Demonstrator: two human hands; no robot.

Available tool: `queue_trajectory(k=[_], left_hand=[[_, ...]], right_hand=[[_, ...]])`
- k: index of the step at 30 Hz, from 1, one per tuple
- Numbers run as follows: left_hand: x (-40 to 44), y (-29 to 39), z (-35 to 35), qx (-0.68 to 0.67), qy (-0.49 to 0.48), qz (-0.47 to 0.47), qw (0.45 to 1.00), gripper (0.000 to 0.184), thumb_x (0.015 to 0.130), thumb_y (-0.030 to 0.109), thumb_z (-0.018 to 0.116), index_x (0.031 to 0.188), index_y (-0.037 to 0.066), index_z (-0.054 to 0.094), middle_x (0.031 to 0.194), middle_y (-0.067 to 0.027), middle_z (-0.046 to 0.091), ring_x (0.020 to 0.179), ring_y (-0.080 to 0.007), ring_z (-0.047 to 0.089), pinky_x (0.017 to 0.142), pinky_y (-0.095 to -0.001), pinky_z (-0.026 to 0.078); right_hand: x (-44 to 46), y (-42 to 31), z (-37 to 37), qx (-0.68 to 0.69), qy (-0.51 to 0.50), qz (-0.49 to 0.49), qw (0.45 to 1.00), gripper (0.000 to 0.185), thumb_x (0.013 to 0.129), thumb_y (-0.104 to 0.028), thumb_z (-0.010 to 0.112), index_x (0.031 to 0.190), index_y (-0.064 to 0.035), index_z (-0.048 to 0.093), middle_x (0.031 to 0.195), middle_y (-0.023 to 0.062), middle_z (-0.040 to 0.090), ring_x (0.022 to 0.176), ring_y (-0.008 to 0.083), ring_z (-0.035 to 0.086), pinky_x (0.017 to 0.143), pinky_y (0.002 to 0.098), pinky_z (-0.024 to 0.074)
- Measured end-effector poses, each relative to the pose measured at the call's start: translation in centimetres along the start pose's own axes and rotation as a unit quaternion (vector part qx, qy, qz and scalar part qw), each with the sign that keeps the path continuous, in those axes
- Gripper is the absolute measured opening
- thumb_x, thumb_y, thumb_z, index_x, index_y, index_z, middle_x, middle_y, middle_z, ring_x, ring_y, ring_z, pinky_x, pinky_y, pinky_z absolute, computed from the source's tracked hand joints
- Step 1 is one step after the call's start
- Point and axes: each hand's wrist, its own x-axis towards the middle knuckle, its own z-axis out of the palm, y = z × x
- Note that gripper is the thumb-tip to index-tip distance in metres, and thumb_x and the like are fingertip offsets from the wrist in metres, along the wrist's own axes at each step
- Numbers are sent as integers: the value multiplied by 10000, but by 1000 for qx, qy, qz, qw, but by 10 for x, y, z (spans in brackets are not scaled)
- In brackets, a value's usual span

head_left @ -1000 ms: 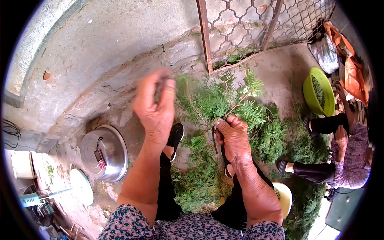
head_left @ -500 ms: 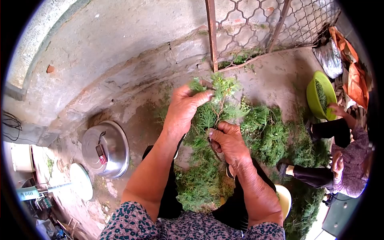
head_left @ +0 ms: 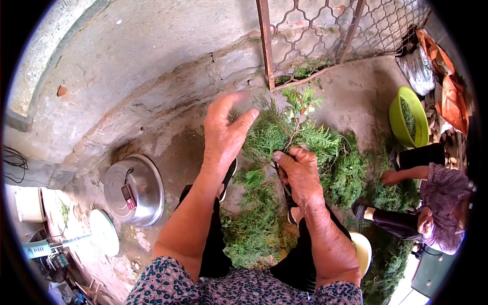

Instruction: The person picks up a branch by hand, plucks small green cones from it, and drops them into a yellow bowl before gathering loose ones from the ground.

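own hands (head_left: 223, 134) (head_left: 301, 175): 2 | held branch (head_left: 293, 133): 1 | basin (head_left: 114, 192): 1 | phone (head_left: 127, 194): 1 | green bowl (head_left: 399, 123): 1

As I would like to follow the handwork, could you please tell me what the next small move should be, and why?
Probably bring the left hand across to the leafy sprig: the right hand grips its stem, and the left is close by, its thumb parted from the blurred fingers.

The person before me is wearing a pale blouse (head_left: 241, 291) printed with dark teal flowers, its short sleeves (head_left: 163, 279) matching, plus black trousers (head_left: 214, 254) and dark shoes (head_left: 230, 173).
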Motion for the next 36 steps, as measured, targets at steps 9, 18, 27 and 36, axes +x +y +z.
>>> queue_trajectory(k=[9,18,27,36], left_hand=[[-5,8,4,-64,-154,-276,947,273,785,248,683,788,-24,659,679,-8,597,603,-82,501,552,-252,404],[-7,8,2,-216,-130,-265,931,159,752,47,685,895,-16,656,803,-35,637,728,-106,571,685,-249,453],[-7,11,5,-232,-150,-251,928,114,744,24,687,848,-6,651,786,-14,623,709,-84,552,667,-231,432],[-12,10,9,-226,-101,-193,950,179,784,30,650,637,21,548,636,77,445,593,-41,364,516,-237,307]], right_hand=[[8,27,-11,-160,-46,-126,978,97,805,-61,619,713,-31,613,547,-49,486,474,31,385,442,217,324],[-3,-1,2,-28,-23,48,998,146,809,-56,607,672,-46,558,542,-27,488,453,31,401,412,190,316],[6,17,-3,-158,-20,-76,984,105,807,-55,596,707,-25,583,574,-23,502,488,45,413,456,204,332],[0,-7,1,-102,-10,66,992,108,813,-79,602,744,4,597,587,-14,511,491,44,413,408,214,314]])
